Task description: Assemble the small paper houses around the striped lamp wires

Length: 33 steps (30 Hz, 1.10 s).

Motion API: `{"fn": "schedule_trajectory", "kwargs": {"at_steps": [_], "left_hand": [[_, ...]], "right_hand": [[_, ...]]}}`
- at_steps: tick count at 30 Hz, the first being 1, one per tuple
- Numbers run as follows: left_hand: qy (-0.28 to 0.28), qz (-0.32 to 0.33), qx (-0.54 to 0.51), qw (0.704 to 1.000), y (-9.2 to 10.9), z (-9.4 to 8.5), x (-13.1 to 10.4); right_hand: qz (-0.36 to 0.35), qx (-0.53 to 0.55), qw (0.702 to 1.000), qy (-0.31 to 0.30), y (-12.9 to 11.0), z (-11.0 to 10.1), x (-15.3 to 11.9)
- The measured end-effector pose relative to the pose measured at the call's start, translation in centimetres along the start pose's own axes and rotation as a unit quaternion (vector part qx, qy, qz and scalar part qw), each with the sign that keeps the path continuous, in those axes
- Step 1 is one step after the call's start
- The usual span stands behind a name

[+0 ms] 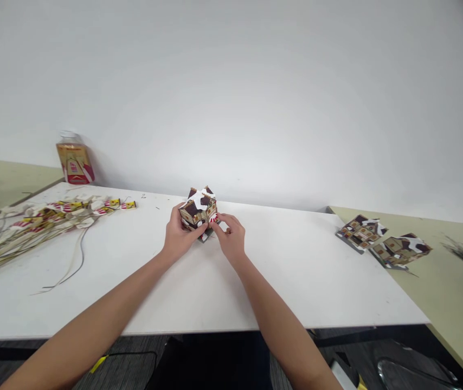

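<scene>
- Our left hand [178, 234] wraps around the left side of a small paper house [199, 210], fingers curled on its wall and thumb against the front, grasping it.
- Our right hand [230, 234] comes in from the right, its fingertips [214, 225] pinching at the lower right corner of the paper house, where a red-and-white striped bit shows.
- The paper house sits between both hands at the middle of the white desk [288, 281], toward its far edge, on a dark base.
- To the left on the desk we see a spread of thin sticks with red, white and yellow paper tags [48, 214].
- Behind them, by the wall, stands a clear jar with a red label [74, 158].
- Well apart to the right, on the adjoining greenish table [451, 303], lie two more printed house pieces [381, 241], tilted and just beside each other.
</scene>
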<state>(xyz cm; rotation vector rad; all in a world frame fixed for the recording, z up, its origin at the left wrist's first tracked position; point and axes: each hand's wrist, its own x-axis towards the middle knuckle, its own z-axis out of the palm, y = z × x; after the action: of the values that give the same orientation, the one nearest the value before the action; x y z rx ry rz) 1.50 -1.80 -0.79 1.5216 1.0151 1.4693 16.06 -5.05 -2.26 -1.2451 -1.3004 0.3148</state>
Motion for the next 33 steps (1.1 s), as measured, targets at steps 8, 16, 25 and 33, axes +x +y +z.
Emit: {"fn": "schedule_trajectory", "kwargs": {"at_steps": [8,16,25,33], "left_hand": [[-0.018,0.015,0.056,0.998,0.1,-0.2,-0.3],[-0.032,0.026,0.096,0.994,-0.2,-0.2,-0.2],[-0.181,0.06,0.004,0.982,-0.2,-1.9,1.8],[-0.274,0.16,0.15,0.936,-0.5,-2.9,2.5]], "right_hand": [[0.046,0.044,0.998,0.012,0.5,0.4,-0.1],[0.024,0.052,0.998,-0.002,0.7,0.2,0.0],[0.077,-0.017,0.992,-0.094,1.5,-1.4,1.5],[-0.044,-0.089,0.973,-0.209,0.7,-1.8,1.3]]}}
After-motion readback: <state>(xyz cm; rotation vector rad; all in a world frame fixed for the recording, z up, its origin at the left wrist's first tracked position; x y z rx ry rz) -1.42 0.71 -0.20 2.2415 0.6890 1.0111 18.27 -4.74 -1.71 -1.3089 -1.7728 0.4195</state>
